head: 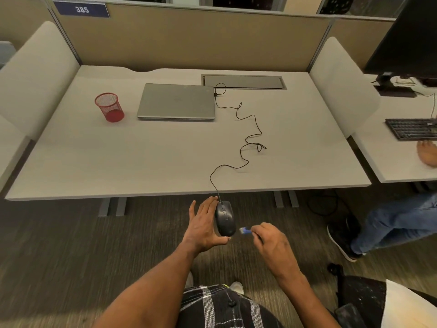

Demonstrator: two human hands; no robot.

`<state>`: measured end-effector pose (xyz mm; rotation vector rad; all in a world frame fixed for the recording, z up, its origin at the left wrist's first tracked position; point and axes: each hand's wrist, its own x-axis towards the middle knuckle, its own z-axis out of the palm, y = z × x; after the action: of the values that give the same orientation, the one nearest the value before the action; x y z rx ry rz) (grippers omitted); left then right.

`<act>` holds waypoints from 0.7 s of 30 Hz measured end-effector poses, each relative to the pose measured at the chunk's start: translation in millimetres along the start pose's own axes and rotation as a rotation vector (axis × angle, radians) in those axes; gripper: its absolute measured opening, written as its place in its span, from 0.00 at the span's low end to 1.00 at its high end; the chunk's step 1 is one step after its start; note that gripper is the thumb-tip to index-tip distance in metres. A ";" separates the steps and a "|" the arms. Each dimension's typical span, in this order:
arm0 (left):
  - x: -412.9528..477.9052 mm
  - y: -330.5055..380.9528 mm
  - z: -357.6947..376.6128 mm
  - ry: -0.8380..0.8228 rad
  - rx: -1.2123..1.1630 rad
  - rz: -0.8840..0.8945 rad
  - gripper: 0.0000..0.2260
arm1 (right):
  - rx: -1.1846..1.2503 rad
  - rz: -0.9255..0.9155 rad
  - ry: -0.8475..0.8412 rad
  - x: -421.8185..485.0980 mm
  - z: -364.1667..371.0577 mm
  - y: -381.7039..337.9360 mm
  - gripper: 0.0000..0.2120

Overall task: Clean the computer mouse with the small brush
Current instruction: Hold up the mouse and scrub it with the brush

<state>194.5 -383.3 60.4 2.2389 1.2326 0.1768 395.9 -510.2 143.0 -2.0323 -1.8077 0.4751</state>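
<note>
I hold a dark grey wired computer mouse in the air in front of the desk's near edge, above the carpet. My left hand cradles it from the left and below, thumb under its rear end. My right hand pinches a small brush with a blue ferrule and pale bristles. The bristles point left, a short gap from the mouse's right rear side. The mouse's black cable snakes across the desk to a closed laptop.
A red mesh pen cup stands left of the laptop on the grey desk. A cable hatch sits at the back. On the right are a neighbouring desk with a keyboard, another person's hand and leg.
</note>
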 end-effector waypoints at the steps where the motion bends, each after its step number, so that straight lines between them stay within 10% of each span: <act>1: 0.6 0.0 -0.3 -0.001 -0.006 0.001 0.57 | -0.001 0.029 0.036 -0.5 -2.3 2.4 0.08; 15: 2.2 2.7 1.7 -0.021 0.014 0.057 0.57 | 0.309 0.335 0.227 33.1 -1.6 9.9 0.09; 21: 1.2 1.7 3.3 -0.053 0.076 0.078 0.57 | 0.293 0.305 -0.015 55.8 -5.5 9.2 0.08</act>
<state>197.7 -384.4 58.4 2.3436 1.1423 0.1010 413.0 -456.1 143.2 -2.1002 -1.3436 0.7933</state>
